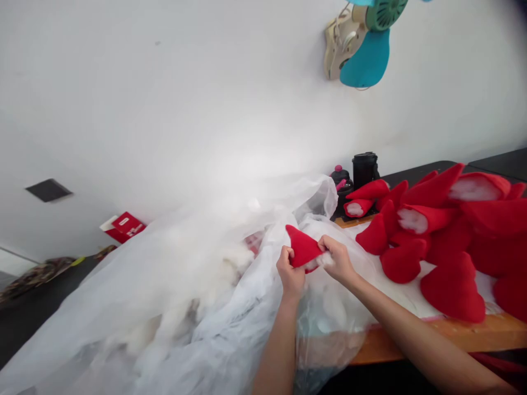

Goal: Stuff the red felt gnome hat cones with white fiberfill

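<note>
Red felt cone, left hand, right hand, fingers gripping it — stuffing half-hidden

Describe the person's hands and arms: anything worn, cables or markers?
The left hand and right hand are bare, with no gloves. The left forearm and right forearm show no sleeves in view. I can make out no cables, markers, watch or rings.

One red felt cone is held by the fingers of one left hand and one right hand; right of the fingers, over a dozen more cones and two black bottles are counted, and left of them, one plastic bag.
</note>
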`<state>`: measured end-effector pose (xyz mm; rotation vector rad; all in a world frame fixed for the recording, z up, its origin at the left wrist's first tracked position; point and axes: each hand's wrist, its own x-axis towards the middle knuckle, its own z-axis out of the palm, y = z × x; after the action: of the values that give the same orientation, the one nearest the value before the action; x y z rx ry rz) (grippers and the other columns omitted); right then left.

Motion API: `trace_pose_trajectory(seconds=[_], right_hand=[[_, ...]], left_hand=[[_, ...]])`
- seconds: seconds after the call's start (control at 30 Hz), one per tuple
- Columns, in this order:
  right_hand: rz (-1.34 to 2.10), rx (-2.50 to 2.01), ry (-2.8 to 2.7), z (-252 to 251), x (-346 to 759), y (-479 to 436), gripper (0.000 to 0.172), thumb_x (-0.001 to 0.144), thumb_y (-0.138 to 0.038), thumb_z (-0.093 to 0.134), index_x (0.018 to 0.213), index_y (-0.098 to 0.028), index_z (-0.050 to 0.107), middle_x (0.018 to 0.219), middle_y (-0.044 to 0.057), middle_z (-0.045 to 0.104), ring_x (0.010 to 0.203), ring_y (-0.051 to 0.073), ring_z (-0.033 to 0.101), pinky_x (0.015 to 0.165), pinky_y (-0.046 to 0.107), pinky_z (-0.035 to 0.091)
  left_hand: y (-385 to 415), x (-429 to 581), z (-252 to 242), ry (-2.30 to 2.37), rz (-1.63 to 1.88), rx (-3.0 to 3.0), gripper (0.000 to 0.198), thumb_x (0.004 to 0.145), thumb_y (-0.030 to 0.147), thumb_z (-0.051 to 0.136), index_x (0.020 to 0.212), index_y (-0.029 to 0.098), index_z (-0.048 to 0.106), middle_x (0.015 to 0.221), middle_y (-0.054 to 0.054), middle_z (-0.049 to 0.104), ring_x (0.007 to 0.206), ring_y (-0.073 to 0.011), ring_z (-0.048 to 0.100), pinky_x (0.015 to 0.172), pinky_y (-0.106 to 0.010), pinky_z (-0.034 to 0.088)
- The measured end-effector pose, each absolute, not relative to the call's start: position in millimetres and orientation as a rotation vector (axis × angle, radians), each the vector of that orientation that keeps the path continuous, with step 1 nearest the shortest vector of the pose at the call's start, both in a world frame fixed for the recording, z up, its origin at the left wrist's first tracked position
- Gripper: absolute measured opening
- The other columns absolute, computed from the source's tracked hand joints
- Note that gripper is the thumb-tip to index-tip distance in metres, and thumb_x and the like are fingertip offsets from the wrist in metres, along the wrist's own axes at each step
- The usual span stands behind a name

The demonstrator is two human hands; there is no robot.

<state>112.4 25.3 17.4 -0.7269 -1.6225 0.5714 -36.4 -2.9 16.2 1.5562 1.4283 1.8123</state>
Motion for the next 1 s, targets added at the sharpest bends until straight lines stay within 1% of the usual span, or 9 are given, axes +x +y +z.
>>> trace_pose_trajectory(seconds=[0.13,0.3,0.37,0.5,0.67,0.77,0.83,0.93,1.0], right_hand=[[0.888,-0.498,-1.76,26.0,120.5,28.1,0.03,0.083,-0.036,0.072,0.106,-0.026,0.054,0.111,0.009,0.058,0.094,0.023,0.062,0.063,0.03,0.053],[0.672,-0.508,-1.732,19.8,118.6,33.8,0.009,0.091,-0.033,0.067,0.088,-0.025,0.068,0.128,0.009,0.057,0.124,0.028,0.055,0.096,0.042,0.053],[0.607,-0.549,-1.718,14.2,115.8,35.5,0.006,0.091,-0.028,0.066,0.088,-0.023,0.066,0.126,0.009,0.059,0.12,0.027,0.058,0.095,0.042,0.053],[0.55,-0.696,-1.551,7.0,113.7,37.4,0.015,0.087,-0.02,0.058,0.101,-0.024,0.056,0.101,0.008,0.063,0.091,0.021,0.062,0.066,0.03,0.054],[0.472,-0.733,-1.529,6.7,113.2,33.0,0.018,0.083,-0.016,0.055,0.073,-0.024,0.042,0.077,0.002,0.054,0.065,0.016,0.051,0.053,0.029,0.044],[0.547,-0.7,-1.547,9.6,111.4,27.9,0.015,0.083,-0.023,0.062,0.091,-0.025,0.05,0.082,0.004,0.056,0.07,0.018,0.055,0.055,0.031,0.048],[0.606,-0.63,-1.65,11.9,111.0,25.7,0.026,0.083,-0.026,0.066,0.105,-0.026,0.053,0.092,0.006,0.059,0.078,0.02,0.059,0.06,0.033,0.052],[0.534,-0.548,-1.783,12.1,111.5,25.3,0.01,0.086,-0.017,0.059,0.084,-0.026,0.053,0.078,0.002,0.057,0.068,0.018,0.055,0.058,0.032,0.047],[0.41,-0.59,-1.716,9.6,112.0,26.3,0.025,0.084,-0.01,0.052,0.067,-0.024,0.041,0.064,0.0,0.047,0.058,0.016,0.046,0.051,0.03,0.038]], left_hand=[[-2.2,-40.2,18.9,1.507,1.856,1.464,0.019,0.068,0.01,0.057,0.074,0.021,0.042,0.07,0.004,0.044,0.065,-0.0122,0.042,0.061,-0.022,0.035],[-0.8,-39.6,16.5,1.474,1.853,1.521,0.023,0.067,0.011,0.059,0.085,0.02,0.049,0.08,0.002,0.052,0.072,-0.014,0.05,0.066,-0.023,0.041],[-1.9,-37.5,14.7,1.427,1.821,1.562,0.027,0.067,0.01,0.06,0.089,0.021,0.049,0.083,0.001,0.053,0.073,-0.0142,0.051,0.066,-0.023,0.042],[-6.6,-32.6,14.7,1.225,1.761,1.664,0.026,0.071,0.01,0.059,0.093,0.021,0.05,0.087,-0.001,0.052,0.076,-0.0146,0.052,0.068,-0.024,0.044],[-8.2,-28.3,15.5,1.174,1.743,1.81,0.034,0.074,0.015,0.068,0.101,0.021,0.048,0.099,-0.005,0.053,0.093,-0.0193,0.055,0.083,-0.031,0.047],[-5.0,-31.8,13.1,1.278,1.827,1.714,0.028,0.073,0.012,0.062,0.095,0.021,0.048,0.09,-0.002,0.053,0.083,-0.0168,0.053,0.075,-0.028,0.044],[-3.2,-35.8,12.1,1.323,1.886,1.659,0.023,0.07,0.012,0.061,0.085,0.021,0.046,0.08,0.001,0.048,0.073,-0.0151,0.048,0.067,-0.027,0.039],[-3.2,-39.3,13.0,1.337,1.95,1.681,0.023,0.071,0.011,0.059,0.071,0.022,0.038,0.071,0.002,0.039,0.066,-0.0142,0.039,0.061,-0.028,0.03],[-4.9,-38.7,14.6,1.334,1.951,1.741,0.027,0.072,0.008,0.055,0.065,0.022,0.033,0.068,0.002,0.037,0.064,-0.0141,0.037,0.06,-0.029,0.027]])
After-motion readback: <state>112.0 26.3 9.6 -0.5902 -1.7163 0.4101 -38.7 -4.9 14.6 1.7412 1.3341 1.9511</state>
